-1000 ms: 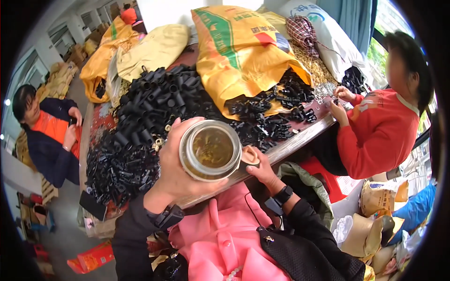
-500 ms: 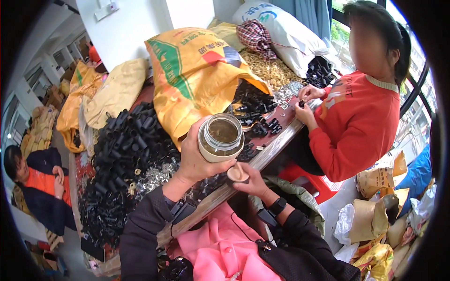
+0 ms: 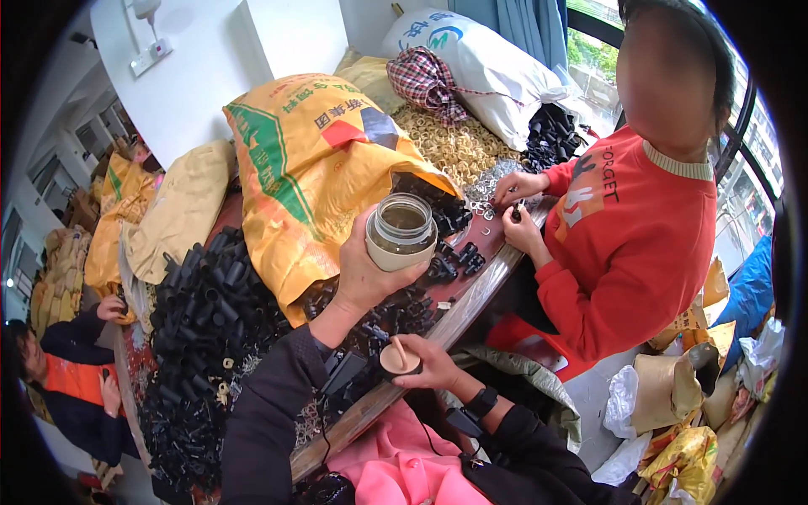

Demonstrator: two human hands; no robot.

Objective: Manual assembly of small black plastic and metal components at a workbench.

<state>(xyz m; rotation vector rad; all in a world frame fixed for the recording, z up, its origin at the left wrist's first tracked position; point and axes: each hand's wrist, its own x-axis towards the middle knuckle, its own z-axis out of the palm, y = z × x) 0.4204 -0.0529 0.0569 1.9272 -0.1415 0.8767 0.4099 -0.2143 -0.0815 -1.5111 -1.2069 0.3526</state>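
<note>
My left hand (image 3: 362, 273) is wrapped around an uncapped drinking bottle (image 3: 402, 250), raised above the table. The bottle has a clear glass neck, a beige lower body and brownish liquid inside. Nearer to me and lower, my right hand (image 3: 433, 369) grips the round lid (image 3: 398, 360), which is beige on top with a dark rim. Lid and bottle are apart. Beneath my left forearm lies a scatter of small black plastic parts (image 3: 383, 320).
Black tube fittings (image 3: 210, 295) are heaped at left beside a yellow woven sack (image 3: 286, 168). Tan rings (image 3: 446, 139) lie farther back. At right, a person in a red sweater (image 3: 631, 244) handles a small part. Another person (image 3: 76, 387) is at far left.
My right hand has moved the lid left and toward me, away from the bottle. The view has shifted. The person at far left has brought one hand up to the table edge.
</note>
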